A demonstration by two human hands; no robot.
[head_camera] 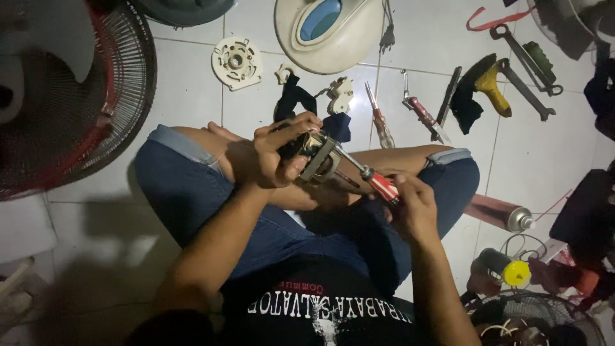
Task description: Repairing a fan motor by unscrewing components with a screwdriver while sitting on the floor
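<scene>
Your left hand (272, 157) grips the fan motor (314, 156) (over your lap); your right hand (410, 204) clasps the red-handled screwdriver (379, 184), its tip at the motor.

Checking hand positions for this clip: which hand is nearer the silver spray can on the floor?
Right. The right hand holds the red-handled screwdriver just left of the spray can; the left hand is farther, on the motor.

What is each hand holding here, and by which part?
The left hand grips a small metal fan motor around its dark rear body. The right hand holds a red-and-white-handled screwdriver by its handle, tip at the motor.
</scene>
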